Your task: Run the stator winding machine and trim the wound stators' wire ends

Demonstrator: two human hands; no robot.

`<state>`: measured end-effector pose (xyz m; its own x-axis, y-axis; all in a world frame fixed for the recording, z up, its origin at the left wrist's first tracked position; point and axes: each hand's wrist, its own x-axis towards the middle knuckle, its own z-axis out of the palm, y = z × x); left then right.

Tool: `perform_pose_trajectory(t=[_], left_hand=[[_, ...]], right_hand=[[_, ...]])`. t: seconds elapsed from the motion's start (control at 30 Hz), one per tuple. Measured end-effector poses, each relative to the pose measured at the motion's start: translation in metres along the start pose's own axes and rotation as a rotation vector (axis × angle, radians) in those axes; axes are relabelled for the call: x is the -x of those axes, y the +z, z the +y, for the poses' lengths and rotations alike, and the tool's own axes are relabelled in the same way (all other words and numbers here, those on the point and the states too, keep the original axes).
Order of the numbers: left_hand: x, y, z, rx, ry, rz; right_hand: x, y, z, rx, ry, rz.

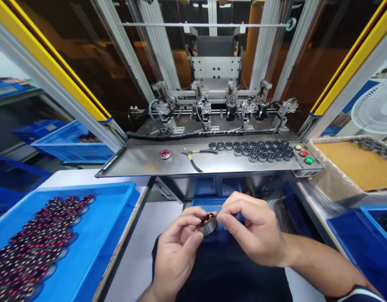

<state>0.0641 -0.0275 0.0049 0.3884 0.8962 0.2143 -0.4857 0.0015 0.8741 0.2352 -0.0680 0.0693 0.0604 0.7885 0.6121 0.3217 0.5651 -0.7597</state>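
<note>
Close before the person's chest, below the front edge of the steel desk (143,163), both hands met around one small round motor part (207,225) with a dark metal ring and coppery windings on top. The left hand (176,247) grasped it from below and the side, thumb and fingers curled about the ring. The right hand (252,230) was clenched into a pinch, its fingertips touching the part's upper right edge.

On the steel desk lay a single red-wound coil (165,154) toward the left, a pair of pliers (196,157) with yellow and black handles near the middle, and a dense cluster of dark rings (259,150) to the right. Just beside that cluster sat three buttons (303,153), yellow, red and green, in a slanting row. Behind the desk stood a row of machine fixtures (212,109) with cables, framed by aluminium posts and yellow-edged side guards (55,63).

To the left, a blue tray (99,235) on a white desk held many red-wound coils laid in overlapping rows; further blue crates (70,140) stood behind it. To the right were a tray with a brown liner (347,161), dark rings in its far corner, a blue bin (354,239) nearer, and a white fan (376,107) at the edge of view.
</note>
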Motion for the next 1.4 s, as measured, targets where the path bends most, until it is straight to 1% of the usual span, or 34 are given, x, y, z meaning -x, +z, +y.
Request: perform_pose_trajectory(t=[0.07,0.17,0.23,0.27,0.33,0.4,0.47,0.57,0.67,0.73,0.8,0.87,0.9,0.93,0.97,1.03,1.07,1.1,1.17,1.2,1.27,1.33,1.4], left_hand=[[-0.002,0.002,0.000,0.046,-0.050,0.009],[-0.004,0.005,0.000,0.075,-0.052,0.006],[-0.006,0.006,0.000,0.084,-0.043,0.007],[-0.008,0.006,0.000,0.092,-0.041,0.008],[-0.011,0.006,0.000,0.110,-0.035,0.001],[-0.013,0.005,0.001,0.127,-0.034,-0.012],[-0.015,0.005,0.003,0.147,-0.055,-0.025],[-0.015,0.005,0.006,0.175,-0.087,-0.044],[-0.013,0.003,0.007,0.159,-0.082,-0.066],[-0.012,0.000,0.006,0.134,-0.094,-0.128],[-0.012,-0.004,0.005,0.090,-0.086,-0.215],[-0.012,-0.007,0.006,0.000,-0.017,-0.276],[-0.012,-0.008,0.008,-0.071,0.028,-0.265],[-0.012,-0.010,0.010,-0.153,0.077,-0.222],[-0.011,-0.011,0.012,-0.241,0.116,-0.157],[-0.009,-0.012,0.018,-0.411,0.133,-0.043],[-0.008,-0.012,0.021,-0.476,0.112,-0.024],[-0.007,-0.011,0.023,-0.520,0.081,-0.036],[-0.005,-0.006,0.026,-0.543,0.014,-0.083],[-0.005,-0.003,0.027,-0.530,-0.006,-0.094],[-0.006,0.002,0.027,-0.501,-0.020,-0.096],[-0.007,0.004,0.026,-0.502,0.000,-0.104],[-0.008,0.003,0.025,-0.546,0.049,-0.105]], right_hand=[[0.002,0.000,0.001,-0.016,0.028,0.021],[0.004,-0.001,0.001,-0.028,0.061,0.043],[0.008,0.000,0.000,-0.046,0.128,0.054],[0.011,0.001,-0.001,-0.076,0.190,0.051],[0.018,0.006,-0.002,-0.214,0.372,0.026],[0.027,0.014,0.000,-0.430,0.567,-0.010],[0.035,0.023,0.005,-0.648,0.700,-0.013],[0.043,0.033,0.015,-0.872,0.813,0.011],[0.045,0.036,0.023,-1.049,0.869,-0.018],[0.044,0.037,0.025,-1.143,0.852,-0.065],[0.042,0.037,0.026,-1.178,0.814,-0.102],[0.040,0.036,0.027,-1.144,0.774,-0.123],[0.039,0.035,0.027,-1.092,0.739,-0.119],[0.038,0.032,0.027,-1.004,0.681,-0.104],[0.037,0.029,0.028,-0.868,0.593,-0.077],[0.036,0.021,0.029,-0.491,0.339,-0.007],[0.035,0.017,0.030,-0.296,0.198,0.016],[0.035,0.013,0.030,-0.129,0.072,0.023],[0.035,0.008,0.030,0.078,-0.092,0.008],[0.035,0.007,0.031,0.123,-0.134,-0.004],[0.036,0.006,0.031,0.148,-0.161,-0.026],[0.038,0.006,0.031,0.112,-0.138,-0.059],[0.040,0.005,0.030,0.051,-0.099,-0.079]])
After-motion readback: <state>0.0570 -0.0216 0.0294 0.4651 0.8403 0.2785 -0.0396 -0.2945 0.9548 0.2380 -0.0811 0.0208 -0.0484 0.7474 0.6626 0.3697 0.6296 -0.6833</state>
